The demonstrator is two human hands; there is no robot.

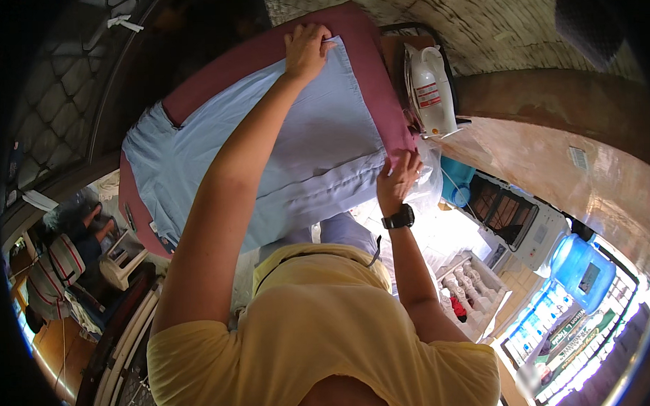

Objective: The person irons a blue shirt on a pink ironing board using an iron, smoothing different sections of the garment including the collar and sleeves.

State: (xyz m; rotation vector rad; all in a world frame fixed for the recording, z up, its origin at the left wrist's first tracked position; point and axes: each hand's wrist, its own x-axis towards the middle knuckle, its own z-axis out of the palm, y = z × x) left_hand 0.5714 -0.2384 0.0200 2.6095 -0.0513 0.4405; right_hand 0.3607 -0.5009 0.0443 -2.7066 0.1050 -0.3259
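Blue cloth (329,117); left hand (307,50), right hand (398,180) at edges; maroon board (358,33) extends beyond.

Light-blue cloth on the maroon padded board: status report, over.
Left hand at far right corner, right hand by near right corner. Cloth spread, flatter right, wrinkled left. Left forearm crosses over it; white appliance off the cloth.
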